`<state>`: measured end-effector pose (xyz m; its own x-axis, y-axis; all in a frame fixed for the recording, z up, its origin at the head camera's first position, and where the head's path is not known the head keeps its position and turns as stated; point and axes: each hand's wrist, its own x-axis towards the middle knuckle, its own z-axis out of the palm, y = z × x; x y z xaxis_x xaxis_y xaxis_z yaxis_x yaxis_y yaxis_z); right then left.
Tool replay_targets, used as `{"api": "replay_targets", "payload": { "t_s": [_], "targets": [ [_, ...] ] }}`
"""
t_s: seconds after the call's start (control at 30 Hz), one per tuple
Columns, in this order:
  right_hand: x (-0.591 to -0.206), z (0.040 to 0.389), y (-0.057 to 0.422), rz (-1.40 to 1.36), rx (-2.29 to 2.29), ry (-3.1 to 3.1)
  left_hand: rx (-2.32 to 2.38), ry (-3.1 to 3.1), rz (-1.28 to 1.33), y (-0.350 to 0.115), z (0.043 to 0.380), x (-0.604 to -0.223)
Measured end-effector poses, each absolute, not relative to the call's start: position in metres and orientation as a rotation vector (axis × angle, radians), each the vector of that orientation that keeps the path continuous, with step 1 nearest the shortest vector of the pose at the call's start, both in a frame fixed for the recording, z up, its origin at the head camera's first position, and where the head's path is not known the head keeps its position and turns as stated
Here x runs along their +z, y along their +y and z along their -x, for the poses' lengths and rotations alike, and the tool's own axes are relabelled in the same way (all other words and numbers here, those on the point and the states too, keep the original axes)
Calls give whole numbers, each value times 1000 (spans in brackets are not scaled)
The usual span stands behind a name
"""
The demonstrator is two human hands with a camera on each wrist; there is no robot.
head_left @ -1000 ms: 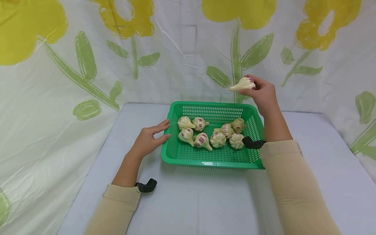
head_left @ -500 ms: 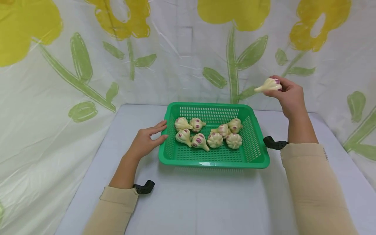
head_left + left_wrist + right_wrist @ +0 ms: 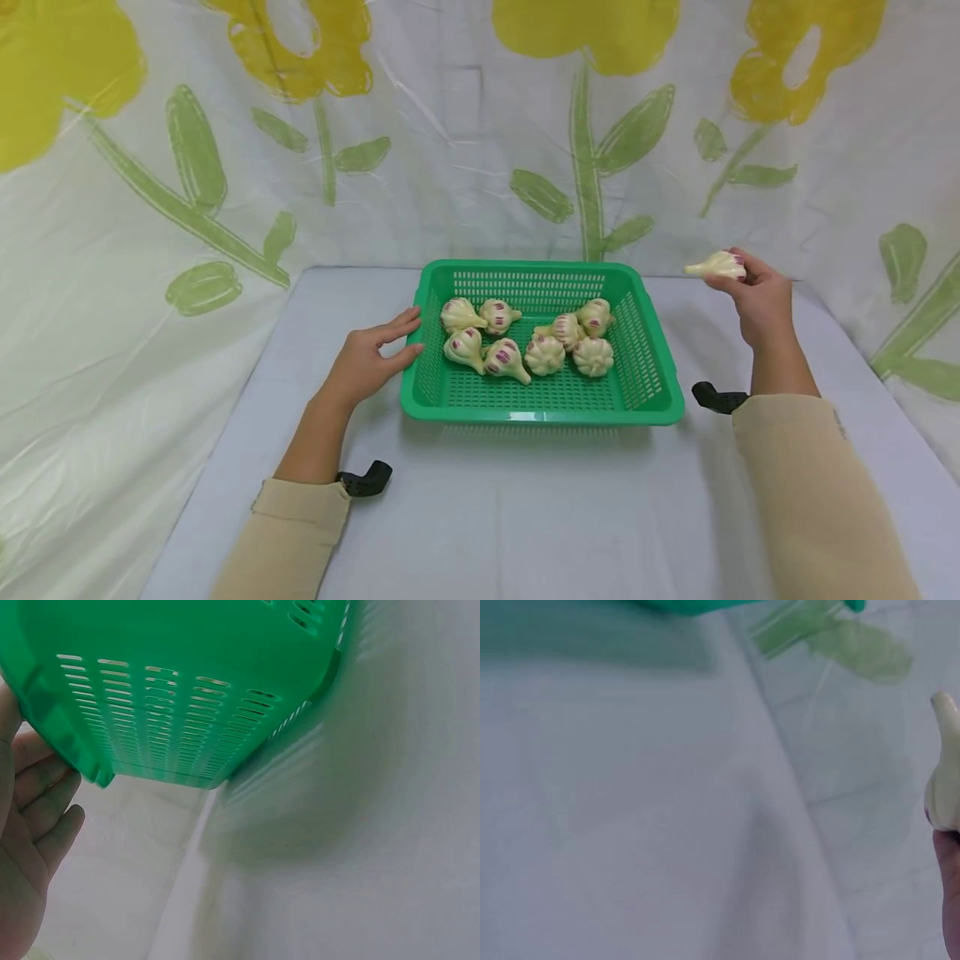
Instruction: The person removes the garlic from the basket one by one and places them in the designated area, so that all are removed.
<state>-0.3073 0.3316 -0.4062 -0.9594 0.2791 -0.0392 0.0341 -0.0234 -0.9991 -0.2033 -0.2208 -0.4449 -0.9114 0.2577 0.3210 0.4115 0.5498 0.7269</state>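
White worktop point(image 3: 465, 517): green basket point(image 3: 480, 415), apparently steadied by unclenched left hand point(image 3: 363, 362); right hand point(image 3: 768, 307) pinches garlic bulb point(image 3: 722, 266) by its base.

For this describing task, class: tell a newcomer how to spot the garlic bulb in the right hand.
Find the green basket on the white table. To its right, look for the person's right hand, holding one pale, purple-marked garlic bulb by its round end, stem pointing left. It alone is outside the basket; the eight other bulbs lie inside.
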Motion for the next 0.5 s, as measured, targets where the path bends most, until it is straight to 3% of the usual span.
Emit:
{"api": "replay_targets", "payload": {
  "t_s": [0.27,0.5],
  "targets": [
    [-446,307,338,584,1832,-2496,-1283,-2615,562,-221,202,-444],
    [-471,304,342,652,1872,-2523,-1297,-2618,552,-220,203,-444]
  ]
}}
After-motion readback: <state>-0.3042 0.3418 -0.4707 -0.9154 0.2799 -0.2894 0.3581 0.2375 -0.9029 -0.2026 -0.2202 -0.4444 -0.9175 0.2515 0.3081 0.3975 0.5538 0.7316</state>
